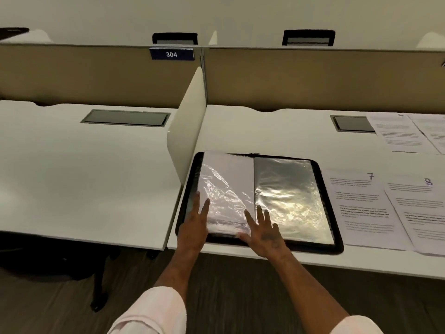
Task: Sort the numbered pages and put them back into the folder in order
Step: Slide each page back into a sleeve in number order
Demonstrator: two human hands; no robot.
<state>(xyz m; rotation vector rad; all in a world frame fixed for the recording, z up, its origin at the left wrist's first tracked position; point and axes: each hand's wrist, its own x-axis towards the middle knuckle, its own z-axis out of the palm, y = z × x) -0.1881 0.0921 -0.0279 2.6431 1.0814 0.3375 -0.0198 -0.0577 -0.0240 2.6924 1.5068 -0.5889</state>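
folder is lying open near the front edge of the desk. its left sleeve is holding a white sheet with no number showing, and its right sleeve is showing no sheet. left hand is resting flat, fingers straight, on the outer part of the left sleeve. right hand is lying flat with fingers spread over the bottom of the spine, thumb touching the sheet's lower edge. neither hand is gripping anything.

page 7 is lying just right of the folder, page 8 is touching it, and page 5 is sitting further back.

risks, as judged:
- the plastic is wrinkling, so a sheet going in may be catching and creasing.
- the filed sheet is hiding its number, so order is going unconfirmed.
- page 6 is not showing in view, so taking 7 next may be breaking the sequence.
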